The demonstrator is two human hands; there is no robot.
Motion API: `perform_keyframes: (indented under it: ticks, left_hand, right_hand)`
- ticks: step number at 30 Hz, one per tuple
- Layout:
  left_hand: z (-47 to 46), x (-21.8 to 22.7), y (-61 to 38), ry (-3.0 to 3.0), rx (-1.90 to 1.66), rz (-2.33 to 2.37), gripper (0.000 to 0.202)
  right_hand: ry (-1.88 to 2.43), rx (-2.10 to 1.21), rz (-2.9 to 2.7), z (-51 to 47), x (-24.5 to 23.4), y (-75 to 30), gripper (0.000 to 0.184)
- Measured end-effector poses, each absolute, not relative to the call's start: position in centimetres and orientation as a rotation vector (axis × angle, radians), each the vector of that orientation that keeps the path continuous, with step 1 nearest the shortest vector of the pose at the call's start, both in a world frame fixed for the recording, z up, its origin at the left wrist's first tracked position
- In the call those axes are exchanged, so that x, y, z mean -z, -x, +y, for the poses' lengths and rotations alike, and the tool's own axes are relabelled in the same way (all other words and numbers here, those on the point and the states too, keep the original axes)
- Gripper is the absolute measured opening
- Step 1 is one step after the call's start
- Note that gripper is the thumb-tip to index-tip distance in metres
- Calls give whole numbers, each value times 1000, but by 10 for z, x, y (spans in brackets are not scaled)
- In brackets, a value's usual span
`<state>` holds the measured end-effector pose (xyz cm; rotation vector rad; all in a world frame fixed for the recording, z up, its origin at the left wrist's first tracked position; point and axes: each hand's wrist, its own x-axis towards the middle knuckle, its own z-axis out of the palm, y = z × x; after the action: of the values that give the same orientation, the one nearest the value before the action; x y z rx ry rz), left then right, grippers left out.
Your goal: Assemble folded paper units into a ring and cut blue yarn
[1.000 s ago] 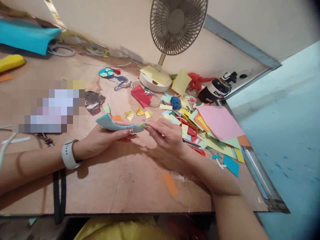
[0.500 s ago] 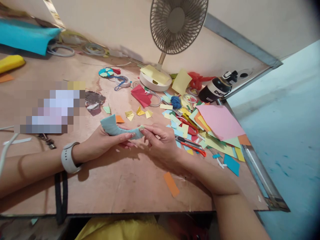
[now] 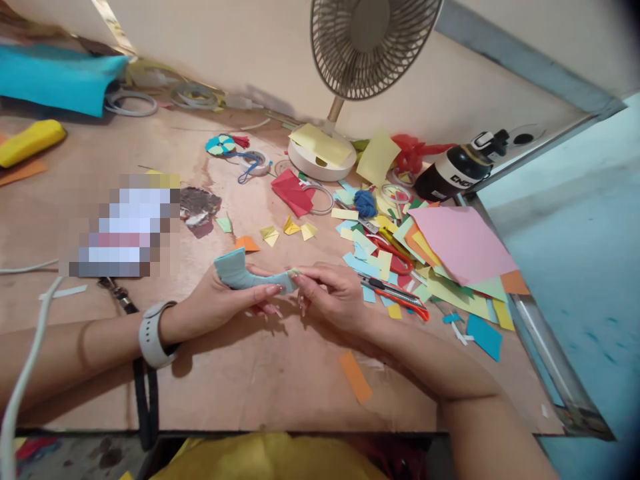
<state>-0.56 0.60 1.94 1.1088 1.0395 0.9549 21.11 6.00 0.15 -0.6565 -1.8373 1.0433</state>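
Pale plywood tabletop fills the frame, strewn with paper scraps toward the upper right. At centre, the left hand, a white smartwatch on its wrist, curls loosely around a light blue curved paper piece, fingers under it and thumb on top. The right hand pinches that paper's right end between thumb and fingertips, the other fingers bent. Just right of it lies an orange-handled utility knife, and beyond that a large pink paper sheet. At upper right, a black drinks bottle lies on its side; its white lettering begins "EN", the rest unreadable. A beige desk fan stands at top centre.
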Motion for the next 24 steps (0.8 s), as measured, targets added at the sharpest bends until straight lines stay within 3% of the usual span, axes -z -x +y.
perform_keyframes:
  ticks: [5, 15, 24]
  left_hand:
    - [9, -16, 7, -1042, -976, 1057, 14]
    - [12, -8, 8, -1061, -974, 1062, 16]
    - [15, -7, 7, -1015, -966, 1031, 19]
  right_hand:
    - [772, -1536, -1569, 63, -2, -210, 32]
    - [747, -1353, -1722, 65, 2, -210, 32]
    - [763, -1433, -1705, 67, 1, -209, 37]
